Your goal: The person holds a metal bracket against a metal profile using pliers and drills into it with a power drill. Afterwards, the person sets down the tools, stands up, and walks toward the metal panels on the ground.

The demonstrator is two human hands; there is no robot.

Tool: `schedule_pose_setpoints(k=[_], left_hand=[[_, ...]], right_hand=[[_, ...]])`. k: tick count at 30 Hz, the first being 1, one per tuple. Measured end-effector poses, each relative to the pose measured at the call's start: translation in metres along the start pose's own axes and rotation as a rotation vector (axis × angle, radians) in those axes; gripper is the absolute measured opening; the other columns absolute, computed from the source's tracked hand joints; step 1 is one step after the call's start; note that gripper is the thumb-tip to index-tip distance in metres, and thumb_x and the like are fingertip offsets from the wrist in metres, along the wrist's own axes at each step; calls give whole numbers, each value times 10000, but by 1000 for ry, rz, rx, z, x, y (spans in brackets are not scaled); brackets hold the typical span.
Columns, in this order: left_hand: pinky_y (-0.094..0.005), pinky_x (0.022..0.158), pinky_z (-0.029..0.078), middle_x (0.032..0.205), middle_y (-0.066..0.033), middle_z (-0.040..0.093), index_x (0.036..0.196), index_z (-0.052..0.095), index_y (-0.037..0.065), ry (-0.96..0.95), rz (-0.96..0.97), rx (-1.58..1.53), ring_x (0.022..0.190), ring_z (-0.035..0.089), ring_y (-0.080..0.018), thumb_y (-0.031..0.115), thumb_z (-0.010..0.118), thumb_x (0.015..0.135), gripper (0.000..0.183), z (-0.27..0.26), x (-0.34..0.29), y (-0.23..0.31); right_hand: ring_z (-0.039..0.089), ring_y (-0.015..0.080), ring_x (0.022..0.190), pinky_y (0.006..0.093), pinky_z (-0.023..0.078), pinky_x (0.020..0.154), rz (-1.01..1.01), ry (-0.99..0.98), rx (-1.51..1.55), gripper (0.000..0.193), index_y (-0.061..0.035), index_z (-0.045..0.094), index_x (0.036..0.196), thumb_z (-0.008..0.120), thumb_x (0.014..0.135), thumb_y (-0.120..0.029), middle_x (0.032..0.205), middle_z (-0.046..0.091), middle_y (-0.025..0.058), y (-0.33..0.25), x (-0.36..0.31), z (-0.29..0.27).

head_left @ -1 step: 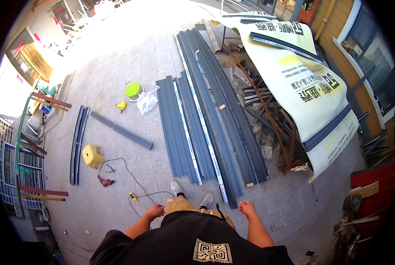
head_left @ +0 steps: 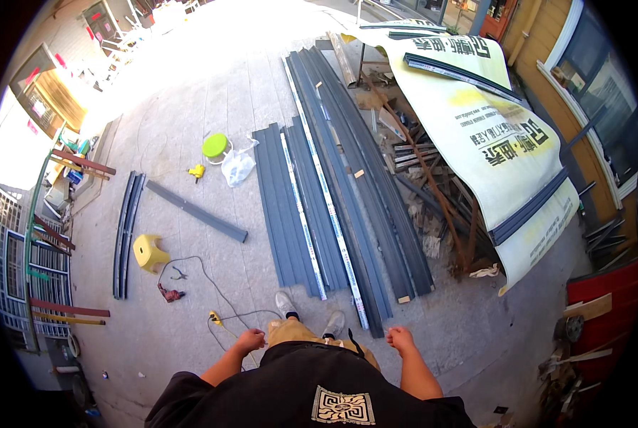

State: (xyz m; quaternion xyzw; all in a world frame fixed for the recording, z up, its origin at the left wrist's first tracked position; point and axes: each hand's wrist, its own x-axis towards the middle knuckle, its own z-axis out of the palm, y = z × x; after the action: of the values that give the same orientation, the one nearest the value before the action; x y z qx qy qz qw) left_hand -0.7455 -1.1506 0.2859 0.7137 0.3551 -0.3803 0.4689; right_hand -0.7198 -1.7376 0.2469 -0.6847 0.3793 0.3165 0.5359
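Observation:
I stand with both arms hanging at my sides. My left hand (head_left: 250,341) is loosely closed beside my hip, with nothing visible in it. On the other side, my right hand (head_left: 400,338) is curled into a fist, apart from the near ends of the grey profiles, and nothing shows in it either. Long dark grey metal profiles (head_left: 365,207) lie side by side on the paving ahead of my feet. Shorter grey panels (head_left: 267,207) lie along their left side. A black cable (head_left: 223,291) with a yellow socket (head_left: 215,317) lies near my left hand.
At left are a yellow stool (head_left: 148,253), a red power tool (head_left: 169,294), pliers (head_left: 179,272), a loose profile (head_left: 198,210) and a profile bundle (head_left: 128,235). Farther off stand a green-topped stool (head_left: 215,145) and a plastic bag (head_left: 238,165). A printed sheet (head_left: 490,135) covers scrap at right.

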Motion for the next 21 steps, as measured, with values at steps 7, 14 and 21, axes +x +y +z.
schedule_pose_setpoints(k=[7, 14, 21], left_hand=[[-329, 715, 615, 1006, -100, 770, 1358, 670, 12, 13, 19, -101, 828, 760, -197, 247, 601, 1098, 357, -13, 14, -5], [-330, 685, 607, 1017, -139, 804, 1303, 698, -23, -35, -40, -68, 818, 772, -208, 248, 623, 1056, 374, 7, 1, -16], [-327, 693, 605, 1015, -127, 798, 1308, 701, -8, -20, -1, -22, 841, 768, -200, 275, 618, 1061, 385, -3, 12, -14]], right_hand=[[720, 207, 718, 346, 557, 578, 227, -36, 10, 280, -22, 730, 1107, 676, 1063, -293, 904, 737, 103, 64, -7, 2], [754, 240, 809, 358, 590, 662, 199, -59, -29, 263, -48, 718, 1113, 677, 1031, -295, 969, 742, 109, 56, -10, 16], [731, 198, 775, 333, 576, 647, 68, -33, 53, 241, -48, 723, 1067, 685, 1038, -285, 928, 736, 90, 19, 0, 22]])
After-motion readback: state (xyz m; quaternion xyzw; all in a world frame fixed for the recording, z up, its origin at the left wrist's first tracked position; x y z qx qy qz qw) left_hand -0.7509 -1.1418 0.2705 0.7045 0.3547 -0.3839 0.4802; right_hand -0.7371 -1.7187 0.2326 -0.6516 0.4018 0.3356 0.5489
